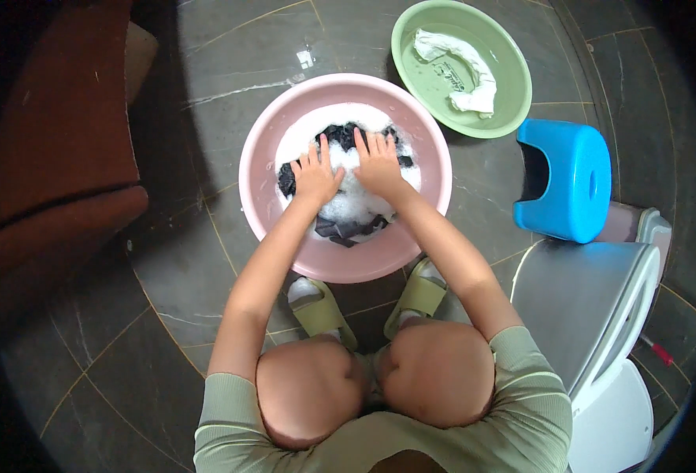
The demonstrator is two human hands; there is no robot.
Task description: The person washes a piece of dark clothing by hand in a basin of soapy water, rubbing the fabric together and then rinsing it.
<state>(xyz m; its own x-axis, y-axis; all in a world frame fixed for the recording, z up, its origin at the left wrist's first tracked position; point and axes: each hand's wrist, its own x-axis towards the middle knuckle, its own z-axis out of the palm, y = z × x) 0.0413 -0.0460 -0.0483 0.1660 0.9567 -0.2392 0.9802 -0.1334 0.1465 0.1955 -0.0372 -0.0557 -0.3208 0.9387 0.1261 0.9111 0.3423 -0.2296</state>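
A round pink plastic basin (348, 269) on the floor holds sudsy water with thick white foam and dark wet cloth (340, 135) partly under it. My left hand (316, 174) lies palm down on the foam left of the basin's middle, fingers spread and pointing away from me. Just to its right, my right hand (376, 159) rests palm down with spread fingers, its fingertips at the edge of the dark cloth. Neither hand visibly grips anything. More dark cloth shows at the near side of the foam. What lies under the palms is hidden.
A green basin (407, 77) with water and a twisted white cloth (469, 65) stands at the upper right. Below it are a blue plastic stool (578, 177) and a grey bin with a white-rimmed lid (584, 295). Brown furniture (64, 118) is at the left. Green slippers (318, 310) are on my feet.
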